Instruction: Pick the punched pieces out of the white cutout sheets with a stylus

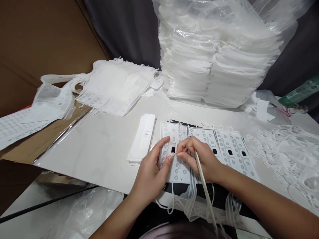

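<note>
A white translucent silicone sheet (225,146) with round bumps and small square holes lies on the table in front of me. My left hand (152,172) pinches the sheet's left panel beside a square hole (172,151), thumb and forefinger closed on it. My right hand (201,158) pinches a thin strip of white trim at the same hole, fingers pressed together. A long white strip (205,192) runs from my right hand down toward me. Loose white trimmings (191,202) hang over the table's near edge.
A slim stack of white strips (144,137) lies left of the sheet. A tall bagged stack of white sheets (219,56) stands behind. More sheets (114,86) lie at back left, a cardboard box (30,46) beyond. A heap of scrap trim (291,156) fills the right.
</note>
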A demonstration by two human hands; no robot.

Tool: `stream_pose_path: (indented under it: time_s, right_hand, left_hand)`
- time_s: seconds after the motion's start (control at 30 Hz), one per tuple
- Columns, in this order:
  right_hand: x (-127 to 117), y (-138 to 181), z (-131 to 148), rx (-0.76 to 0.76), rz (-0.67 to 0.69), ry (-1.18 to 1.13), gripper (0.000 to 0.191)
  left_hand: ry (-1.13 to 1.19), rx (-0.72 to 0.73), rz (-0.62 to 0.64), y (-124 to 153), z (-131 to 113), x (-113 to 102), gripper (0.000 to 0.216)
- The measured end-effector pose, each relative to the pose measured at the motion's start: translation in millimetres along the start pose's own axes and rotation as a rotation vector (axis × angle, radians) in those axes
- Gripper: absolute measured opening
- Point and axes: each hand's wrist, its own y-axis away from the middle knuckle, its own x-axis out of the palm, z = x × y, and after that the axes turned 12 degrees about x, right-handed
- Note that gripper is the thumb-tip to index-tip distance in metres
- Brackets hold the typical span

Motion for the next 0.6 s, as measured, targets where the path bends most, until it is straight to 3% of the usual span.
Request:
stream_pose_path:
  time_s: [0.23, 0.43, 0.6]
  right_hand:
    - [3.1, -1.1, -5.0, -0.025, -0.024, 0.090, 0.030]
    - [2.4, -2.9, -6.3, 0.113, -0.067, -0.045, 0.034]
    - [3.8, -4.2, -4.1, 0.131, -0.023, -0.054, 0.035]
  left_hand:
    - [-0.033, 0.018, 0.001, 2.2, 3.0, 0.6, 0.045]
    - [0.025, -0.056, -0.018, 2.8, 5.0, 2.1, 0.048]
    - [0.004, -0.003, -0.001, 3.4, 3.6, 2.0, 0.047]
